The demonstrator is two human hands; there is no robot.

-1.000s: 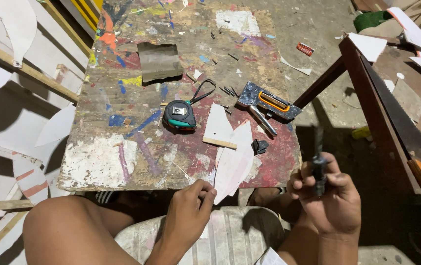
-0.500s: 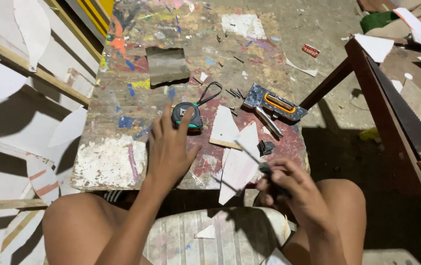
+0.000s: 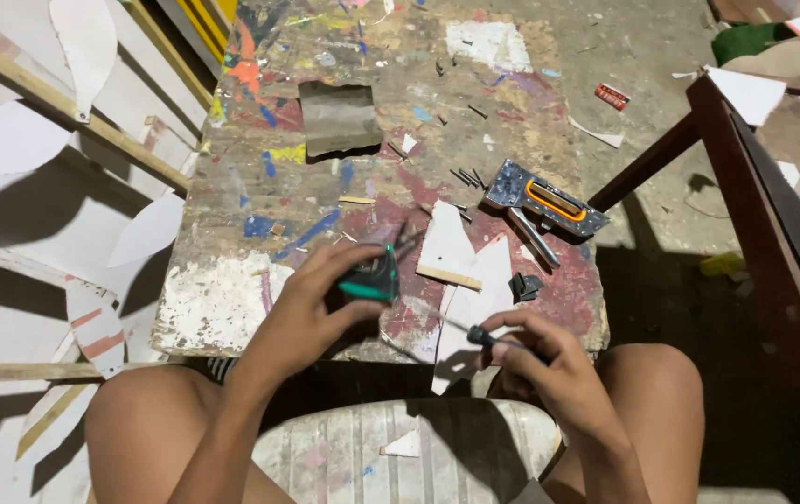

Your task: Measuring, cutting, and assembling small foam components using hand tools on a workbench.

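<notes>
The left hand (image 3: 311,303) is closing around a green-and-black tape measure (image 3: 374,275) just left of the frame's centre, fingers curling over its top so that much of the casing is hidden; whether it is resting on the bench or lifted off it is hard to tell. The right hand (image 3: 549,359), lower and to the right, is pinching a slim dark tool (image 3: 486,337) between thumb and fingers; only its rounded end is showing, and its kind cannot be made out. The two hands are sitting apart, each clamped on its own thing.

Between and just above them, pale pointed cut-outs (image 3: 463,280) are lying on the paint-spattered bench (image 3: 232,308), one overhanging the near edge, with a thin wooden strip (image 3: 449,276) lying across them. A small block of dark staples (image 3: 525,286) is sitting just right of the cut-outs. Further up and right, a grey staple gun with an orange handle (image 3: 549,205) is lying near the bench's right edge, loose dark nails (image 3: 468,175) scattered beside it. A curled sheet of sandpaper (image 3: 340,117) is lying towards the top centre.

At the left of the frame, white leaf-shaped pieces (image 3: 87,42) are fixed on wooden battens (image 3: 64,103), several cut off by the edge. A dark wooden frame (image 3: 764,177) is running down the right side, partly out of view. The person's bare knees and a worn striped seat (image 3: 400,448) are filling the bottom.
</notes>
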